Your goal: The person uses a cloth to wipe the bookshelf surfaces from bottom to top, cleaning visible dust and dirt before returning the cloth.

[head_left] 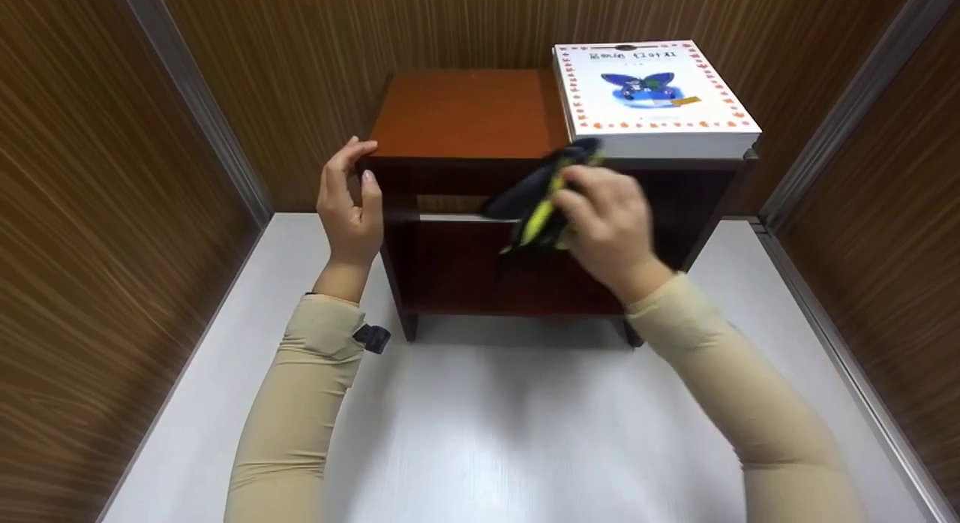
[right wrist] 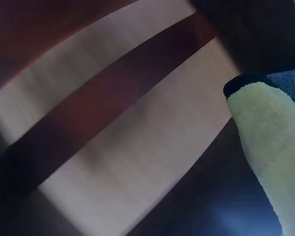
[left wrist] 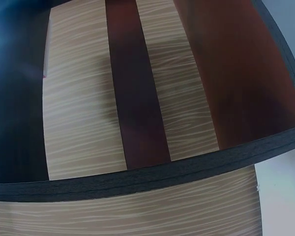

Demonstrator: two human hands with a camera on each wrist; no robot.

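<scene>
My right hand (head_left: 611, 223) pinches a cloth (head_left: 541, 214), dark on one side and yellow on the other, in front of the upper opening of a small reddish-brown shelf (head_left: 465, 110). The cloth is bunched and blurred, its dark end overlapping the shelf's top edge in the head view. In the right wrist view the fuzzy yellow face of the cloth (right wrist: 270, 142) shows at the right side. My left hand (head_left: 352, 204) is at the shelf's top left corner, fingertips touching the edge and thumb apart from them. No fingers show in the left wrist view.
A stack of white picture books (head_left: 652, 88) lies on the right half of the shelf top. The lower board (head_left: 480, 268) spans the shelf's two side panels. Wood-grain walls (head_left: 135, 170) enclose the white floor (head_left: 480, 433) at the back and both sides.
</scene>
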